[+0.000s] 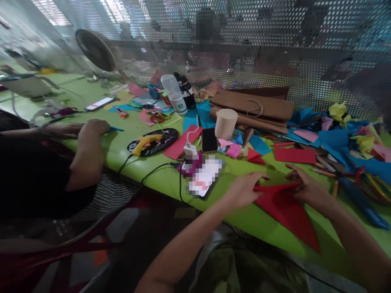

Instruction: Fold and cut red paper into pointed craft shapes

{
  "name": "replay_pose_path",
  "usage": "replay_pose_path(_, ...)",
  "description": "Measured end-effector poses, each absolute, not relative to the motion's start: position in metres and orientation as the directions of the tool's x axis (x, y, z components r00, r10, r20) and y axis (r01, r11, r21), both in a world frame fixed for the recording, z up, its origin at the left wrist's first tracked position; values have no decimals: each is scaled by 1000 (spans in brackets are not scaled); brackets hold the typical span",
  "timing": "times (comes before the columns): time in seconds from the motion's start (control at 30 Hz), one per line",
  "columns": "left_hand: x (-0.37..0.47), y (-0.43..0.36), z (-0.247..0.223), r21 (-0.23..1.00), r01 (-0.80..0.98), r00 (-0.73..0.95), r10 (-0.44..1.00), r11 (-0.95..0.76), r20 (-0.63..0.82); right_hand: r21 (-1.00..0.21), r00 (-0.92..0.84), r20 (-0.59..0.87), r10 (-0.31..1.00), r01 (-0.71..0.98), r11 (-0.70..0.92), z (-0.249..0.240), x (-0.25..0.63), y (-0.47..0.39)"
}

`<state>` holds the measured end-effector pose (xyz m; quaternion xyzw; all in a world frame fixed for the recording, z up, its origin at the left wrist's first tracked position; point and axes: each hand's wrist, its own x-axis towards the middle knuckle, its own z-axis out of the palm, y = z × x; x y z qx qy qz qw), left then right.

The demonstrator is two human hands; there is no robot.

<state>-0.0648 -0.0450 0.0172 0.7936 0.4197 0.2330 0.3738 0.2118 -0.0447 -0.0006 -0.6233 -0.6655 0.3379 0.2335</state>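
Note:
A sheet of red paper [285, 207], folded to a pointed shape, hangs between my hands above the green table. My left hand [246, 189] pinches its upper left corner, with thumb and fingers closed on the edge. At the upper right corner my right hand [310, 189] grips the same sheet, its index finger raised. The far tip of the paper points down toward my lap. Just beyond the hands lie a small folded red paper piece [255, 156] and a flat red paper rectangle [295, 155].
Left of my hands are a lit phone [205, 179], a power strip [191, 165] and a dark phone [209, 140]. A glue gun [146, 143] rests on a black tray. Scissors [371, 183] and a blue tube [363, 201] lie right. A co-worker's hand [94, 128] is far left.

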Motion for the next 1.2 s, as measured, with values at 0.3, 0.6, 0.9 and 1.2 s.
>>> replay_pose_path(0.3,-46,-29,7,961,-244,340,940,126,-36,-956,39,-294,955,-11,-293,11,210,-58)
replay_pose_path(0.6,-43,-30,-11,940,-292,301,950,175,-83,-950,42,-309,950,-48,-307,8,213,-64)
replay_pose_path(0.9,-48,-33,-6,933,-307,275,956,189,-103,-920,35,-367,929,-157,-358,1,211,-66)
replay_pose_path(1.2,-49,-33,3,892,-373,250,954,253,-166,-876,107,-412,905,-320,-361,2,207,-66)
